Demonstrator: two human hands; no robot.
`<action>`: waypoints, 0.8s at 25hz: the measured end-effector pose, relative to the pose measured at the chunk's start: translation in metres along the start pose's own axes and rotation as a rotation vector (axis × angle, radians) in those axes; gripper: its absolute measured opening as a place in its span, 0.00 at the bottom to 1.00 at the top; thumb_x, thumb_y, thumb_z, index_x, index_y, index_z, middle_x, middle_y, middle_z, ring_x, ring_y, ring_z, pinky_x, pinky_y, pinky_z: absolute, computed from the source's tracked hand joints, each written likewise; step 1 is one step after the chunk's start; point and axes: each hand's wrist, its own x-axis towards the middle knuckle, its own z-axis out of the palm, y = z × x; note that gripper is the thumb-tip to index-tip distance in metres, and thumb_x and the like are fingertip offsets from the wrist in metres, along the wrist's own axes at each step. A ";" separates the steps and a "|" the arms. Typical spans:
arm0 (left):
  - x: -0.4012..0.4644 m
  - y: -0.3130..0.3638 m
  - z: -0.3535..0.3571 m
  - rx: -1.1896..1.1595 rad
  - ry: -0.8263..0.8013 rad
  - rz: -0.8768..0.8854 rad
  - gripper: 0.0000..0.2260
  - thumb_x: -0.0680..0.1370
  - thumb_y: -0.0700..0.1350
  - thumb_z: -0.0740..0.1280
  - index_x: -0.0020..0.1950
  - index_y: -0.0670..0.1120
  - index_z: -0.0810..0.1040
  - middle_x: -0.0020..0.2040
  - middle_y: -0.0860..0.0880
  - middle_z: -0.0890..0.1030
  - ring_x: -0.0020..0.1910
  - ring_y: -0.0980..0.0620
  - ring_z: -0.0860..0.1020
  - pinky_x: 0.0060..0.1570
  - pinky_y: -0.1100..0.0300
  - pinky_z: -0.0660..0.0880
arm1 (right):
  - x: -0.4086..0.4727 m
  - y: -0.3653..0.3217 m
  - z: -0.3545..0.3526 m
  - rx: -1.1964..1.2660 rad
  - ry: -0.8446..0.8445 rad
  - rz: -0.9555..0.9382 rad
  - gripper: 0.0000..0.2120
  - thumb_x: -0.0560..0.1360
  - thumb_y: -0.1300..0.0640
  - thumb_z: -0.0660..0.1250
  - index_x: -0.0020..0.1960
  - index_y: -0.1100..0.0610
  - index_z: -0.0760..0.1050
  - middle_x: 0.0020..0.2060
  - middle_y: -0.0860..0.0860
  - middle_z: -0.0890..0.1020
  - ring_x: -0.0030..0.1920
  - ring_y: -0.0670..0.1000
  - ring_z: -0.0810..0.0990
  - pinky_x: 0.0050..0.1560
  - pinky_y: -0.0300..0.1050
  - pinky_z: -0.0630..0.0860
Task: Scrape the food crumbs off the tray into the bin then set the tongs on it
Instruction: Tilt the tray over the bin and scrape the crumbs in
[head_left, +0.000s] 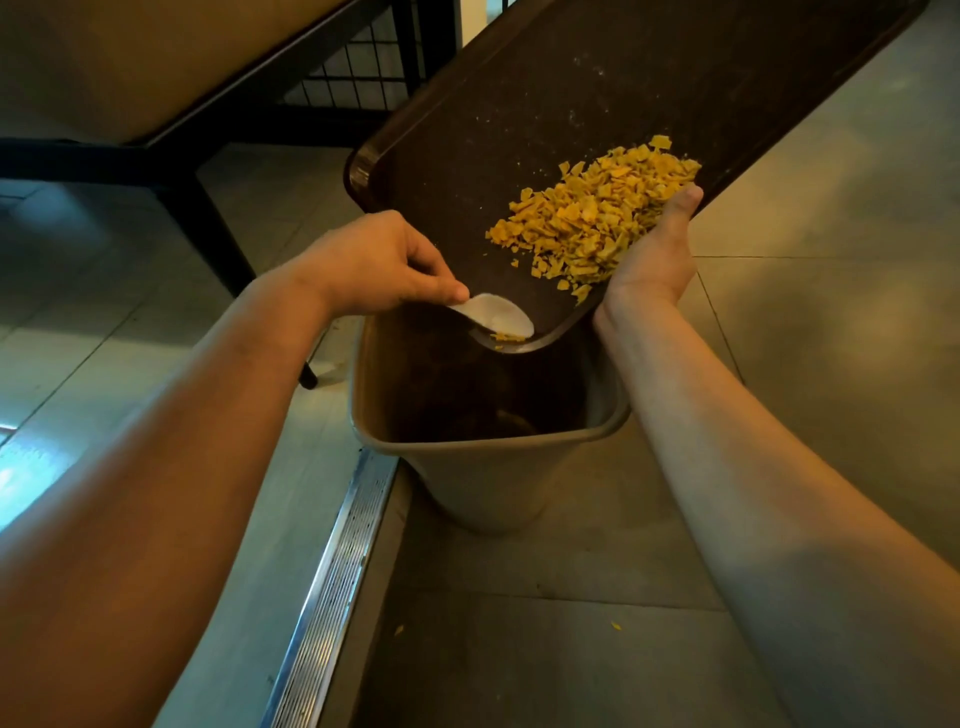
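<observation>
A dark brown tray (597, 88) is tilted steeply, its low corner hanging over the open beige bin (488, 467) on the floor. A heap of yellow crumbs (592, 218) lies on the tray's lower right part, against my right hand (652, 254), which grips the tray's right edge from below with the thumb up on its rim. My left hand (374, 265) pinches a white spoon-shaped tong end (496, 314), whose tip rests at the tray's low corner with a few crumbs beside it. The rest of the tongs is hidden by my hand.
A dark-legged table (171, 135) with a wire rack behind it stands at the upper left. A metal floor drain strip (332, 587) runs diagonally left of the bin. Two stray crumbs lie on the tiled floor (571, 649) near the bin.
</observation>
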 end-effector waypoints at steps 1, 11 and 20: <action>0.000 0.000 0.000 -0.049 0.037 0.001 0.02 0.72 0.52 0.69 0.40 0.56 0.79 0.43 0.58 0.79 0.46 0.61 0.73 0.44 0.63 0.67 | 0.000 0.000 0.000 0.016 -0.001 -0.002 0.14 0.80 0.45 0.59 0.43 0.52 0.76 0.40 0.48 0.82 0.46 0.49 0.81 0.52 0.46 0.78; -0.005 0.004 -0.014 0.202 0.028 -0.042 0.03 0.71 0.56 0.69 0.39 0.59 0.77 0.42 0.62 0.73 0.51 0.59 0.69 0.49 0.56 0.63 | 0.001 0.001 0.001 0.037 -0.026 -0.005 0.14 0.79 0.44 0.59 0.45 0.52 0.76 0.46 0.50 0.83 0.53 0.52 0.81 0.60 0.52 0.76; -0.002 0.004 -0.003 0.264 0.105 -0.013 0.04 0.71 0.58 0.69 0.40 0.60 0.76 0.44 0.61 0.74 0.49 0.60 0.69 0.47 0.57 0.65 | 0.001 0.001 0.001 0.014 -0.008 -0.001 0.19 0.79 0.44 0.59 0.56 0.57 0.78 0.48 0.51 0.83 0.52 0.52 0.81 0.59 0.51 0.77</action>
